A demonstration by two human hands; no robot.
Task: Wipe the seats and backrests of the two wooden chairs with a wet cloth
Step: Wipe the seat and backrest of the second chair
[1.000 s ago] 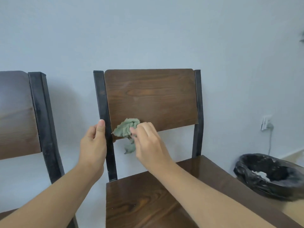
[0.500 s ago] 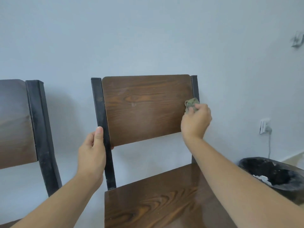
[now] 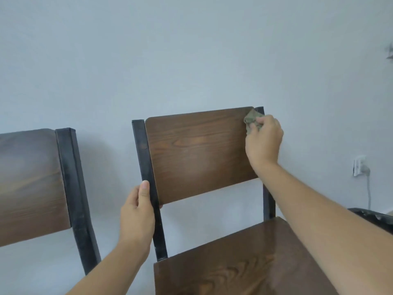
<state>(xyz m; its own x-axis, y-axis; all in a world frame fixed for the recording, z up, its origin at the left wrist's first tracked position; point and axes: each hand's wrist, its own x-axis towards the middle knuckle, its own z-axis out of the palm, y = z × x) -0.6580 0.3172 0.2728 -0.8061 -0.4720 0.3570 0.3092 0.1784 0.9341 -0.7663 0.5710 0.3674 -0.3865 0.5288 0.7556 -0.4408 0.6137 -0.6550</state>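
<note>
The nearer chair has a dark wooden backrest [image 3: 200, 154] between black metal posts and a glossy wooden seat [image 3: 234, 267] below. My right hand [image 3: 263, 141] presses a bunched green cloth [image 3: 252, 121] against the backrest's top right corner. My left hand [image 3: 138, 211] grips the left black post [image 3: 146, 179] near the backrest's lower edge, thumb up along the metal. The second chair's backrest [image 3: 29, 184] shows at the left edge, with its seat out of view.
A pale wall stands close behind both chairs. A black-lined waste bin [image 3: 374, 220] sits at the right behind my forearm. A wall socket with a plug and cable [image 3: 359, 167] is above the bin.
My right hand swept the cloth from the backrest's lower left across to its right edge, then up to the top right corner. My left hand kept its hold on the post.
</note>
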